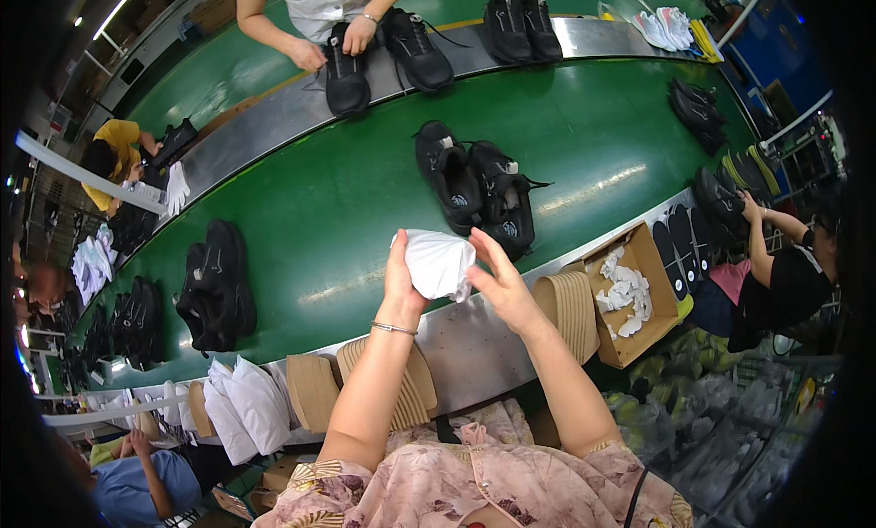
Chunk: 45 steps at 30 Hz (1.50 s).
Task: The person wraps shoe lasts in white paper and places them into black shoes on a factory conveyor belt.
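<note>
Two bare hands are holding up one white paper bundle (438,263), and it is appearing between them, before the near part of the green belt (319,218). The left hand (400,277) is gripping the bundle from its left side, with the thumb lying along the edge; a thin bracelet (394,327) is circling this wrist. The right hand (500,282) is standing at the other side with its fingers parted and bent, and its thumb is coming close to the paper; whether it is pressing there, I cannot tell.

Just beyond the hands, one black shoe (449,172) and another black shoe (505,199) are lying side by side on the belt, their openings showing. On the near metal ledge (484,355), a pile of brown pads (401,391) is resting near the left forearm, and a second brown pile (566,313) is lying beside the right one. Next to this second pile, a cardboard box (639,344) is containing crumpled white paper (625,295). Farther left, white stuffed shapes (246,409) are leaning together.

Across the belt, a co-worker in a light shirt (330,3) is touching a black shoe (347,81) with both hands. At the right, another person (794,282) is reaching to dark shoes (718,199).
</note>
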{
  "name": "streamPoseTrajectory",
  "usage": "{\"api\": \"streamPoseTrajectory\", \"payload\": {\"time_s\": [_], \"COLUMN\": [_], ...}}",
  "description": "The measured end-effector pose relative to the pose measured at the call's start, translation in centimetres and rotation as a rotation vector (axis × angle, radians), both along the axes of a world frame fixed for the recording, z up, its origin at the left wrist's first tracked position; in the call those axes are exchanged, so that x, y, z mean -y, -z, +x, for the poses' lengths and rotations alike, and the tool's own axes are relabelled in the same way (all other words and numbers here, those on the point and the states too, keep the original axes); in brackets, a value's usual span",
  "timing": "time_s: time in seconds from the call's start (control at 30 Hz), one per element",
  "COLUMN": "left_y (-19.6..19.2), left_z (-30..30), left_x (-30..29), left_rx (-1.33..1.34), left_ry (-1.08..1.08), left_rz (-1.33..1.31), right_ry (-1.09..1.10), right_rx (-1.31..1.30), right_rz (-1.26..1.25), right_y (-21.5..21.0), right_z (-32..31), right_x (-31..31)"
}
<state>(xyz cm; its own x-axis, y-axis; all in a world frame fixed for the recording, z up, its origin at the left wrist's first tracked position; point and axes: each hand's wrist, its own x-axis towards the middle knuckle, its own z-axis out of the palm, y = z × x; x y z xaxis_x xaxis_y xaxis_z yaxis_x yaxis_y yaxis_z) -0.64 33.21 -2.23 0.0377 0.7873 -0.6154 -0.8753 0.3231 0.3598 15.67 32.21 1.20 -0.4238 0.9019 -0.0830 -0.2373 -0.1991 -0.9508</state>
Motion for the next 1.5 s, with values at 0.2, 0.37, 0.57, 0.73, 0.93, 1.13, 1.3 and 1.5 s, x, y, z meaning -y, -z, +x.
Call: {"api": "streamPoseTrajectory", "payload": {"time_s": [0.2, 0.37, 0.57, 0.73, 0.93, 1.13, 1.3, 1.5], "left_y": [0.1, -0.5, -2.2, -0.4, -1.6, -1.7, -0.7, -1.3], "left_z": [0.1, 0.4, 2.5, 1.8, 1.7, 2.7, 3.3, 3.7], "left_x": [0.1, 0.5, 0.8, 1.0, 0.8, 1.4, 1.9, 2.5], "left_rx": [0.119, 0.116, 0.126, 0.218, 0.291, 0.247, 0.401, 0.415], "left_ry": [0.039, 0.032, -0.004, -0.072, -0.102, -0.012, -0.083, -0.083], "left_rz": [0.004, -0.067, -0.124, -0.144, -0.124, -0.129, -0.105, -0.103], "right_ry": [-0.082, -0.015, 0.373, 0.135, -0.010, 0.149, 0.330, 0.269], "right_rx": [0.344, 0.523, 0.916, 0.777, 0.432, 0.639, 0.659, 0.696], "right_rz": [0.319, 0.451, 0.662, 0.618, 0.219, 0.835, 1.248, 1.432], "right_y": [-1.4, -2.1, 0.2, -0.8, -2.5, -0.7, 1.1, 0.6], "right_z": [-0.5, -0.9, -3.1, -1.9, 0.7, -0.7, -0.3, 0.7], "right_x": [-0.3, -0.1, 0.2, 0.2, 0.5, -1.3, -2.0, -2.6]}}
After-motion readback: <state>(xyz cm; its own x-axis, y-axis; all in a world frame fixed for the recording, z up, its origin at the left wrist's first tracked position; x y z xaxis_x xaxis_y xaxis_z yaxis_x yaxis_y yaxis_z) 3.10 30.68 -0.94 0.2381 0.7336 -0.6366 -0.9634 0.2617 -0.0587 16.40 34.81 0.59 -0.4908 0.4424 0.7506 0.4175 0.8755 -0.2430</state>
